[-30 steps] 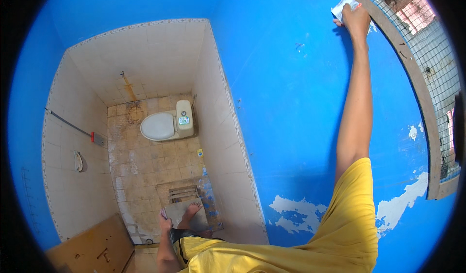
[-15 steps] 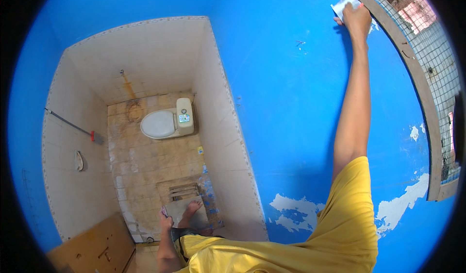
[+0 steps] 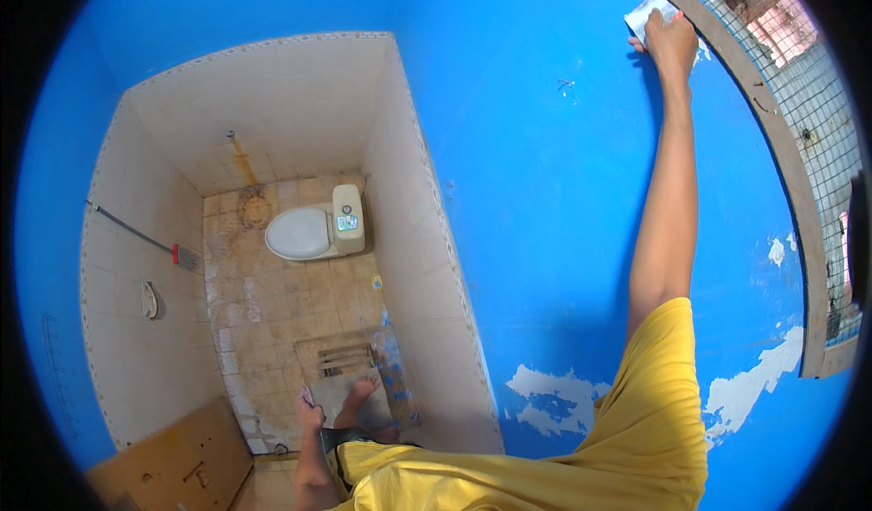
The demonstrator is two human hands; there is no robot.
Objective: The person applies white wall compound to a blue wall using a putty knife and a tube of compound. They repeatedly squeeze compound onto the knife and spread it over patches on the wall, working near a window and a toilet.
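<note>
Up high at the right, my right hand (image 3: 670, 46) is closed on a flat white piece (image 3: 643, 22). It presses this piece to the blue wall (image 3: 545, 202), close beside the wooden window frame (image 3: 758, 102). Whether the piece is a scraper blade or a folded sheet, I cannot tell. A little bare patch shows by the wrist. My left hand (image 3: 310, 411) hangs low near my foot, its fingers closed around a slim, purplish thing (image 3: 307, 395) too small to name.
Wire mesh (image 3: 808, 93) fills the window opening. Paint has peeled in pale patches (image 3: 559, 397) lower on the wall. Below are a toilet (image 3: 313, 229), a tiled floor (image 3: 272, 307), a red-headed brush (image 3: 184, 257) against the left wall and a brown wooden panel (image 3: 177, 456).
My right hand and the white piece have shifted very slightly right and down beside the window frame. My left hand stays low. The whole view has moved a touch.
</note>
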